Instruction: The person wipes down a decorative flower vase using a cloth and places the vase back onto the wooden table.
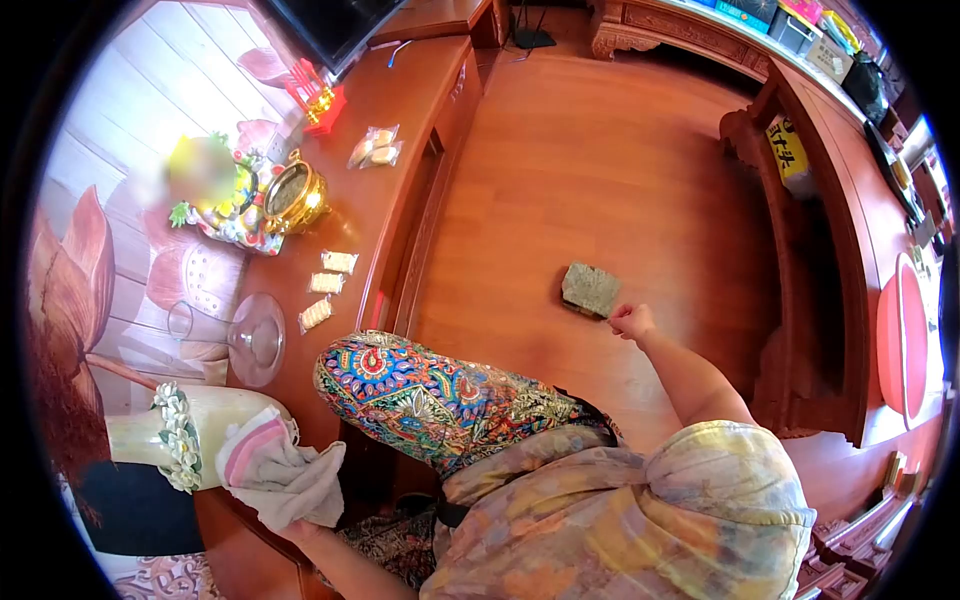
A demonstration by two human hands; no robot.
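Note:
My left hand (298,528) grips a grey-white cloth (290,480) with a pink stripe; the cloth covers most of the fingers. The cloth lies against a pale vase (217,420) trimmed with white flowers (178,435), which is tipped on its side at the cabinet's edge. Out over the floor, my right hand (632,322) is curled closed, with nothing visible in it. Just beyond its fingers is a grey rectangular block (590,289); whether they touch I cannot tell.
On the wooden cabinet (400,110) stand a gold censer (296,196), a clear glass dish (257,340), wrapped snacks (326,283) and a red-gold ornament (318,100). A wooden table (825,220) at right holds a pink basin (900,340). My patterned knee (385,385) is beside the cabinet.

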